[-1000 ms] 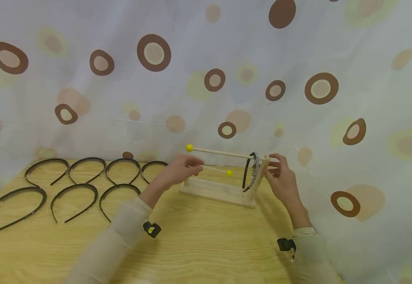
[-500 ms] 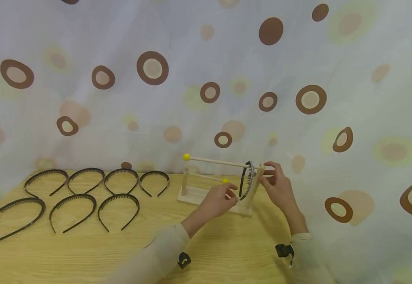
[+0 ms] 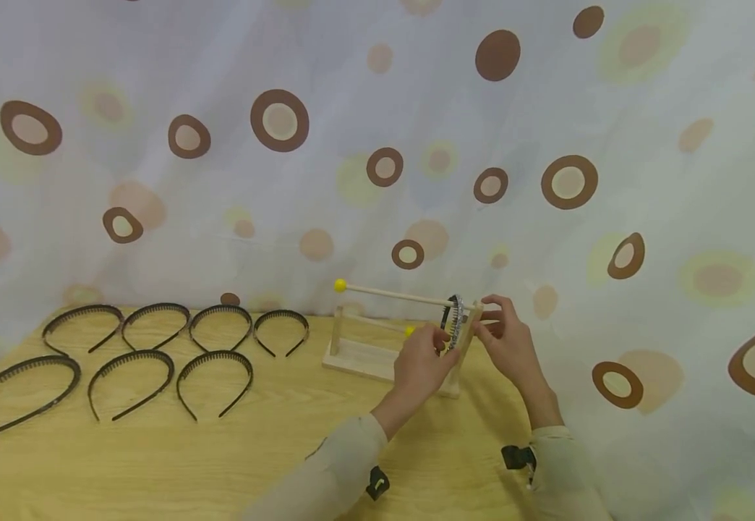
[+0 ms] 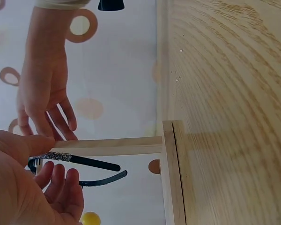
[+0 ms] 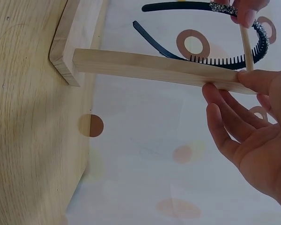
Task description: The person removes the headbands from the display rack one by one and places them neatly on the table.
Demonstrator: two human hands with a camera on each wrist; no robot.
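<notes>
A wooden stand with two rods ending in yellow balls stands at the right of the table in the head view. On its upper rod hangs a black toothed headband with a glittery stretch, close to the right upright. My left hand pinches the headband at the glittery part between thumb and fingers. With thumb and fingertips, my right hand grips the top of that upright from its outer side. The left hand partly hides the lower rod's yellow ball.
Several black toothed headbands lie in two rows at the left, among them a small one at the back and a wide one in front. A dotted curtain hangs right behind the wood-grain table and along its right side.
My left hand has moved right, from beside the lower rod to the hanging headband, and now pinches it. My right hand has stayed at the upright. The head view has shifted slightly.
</notes>
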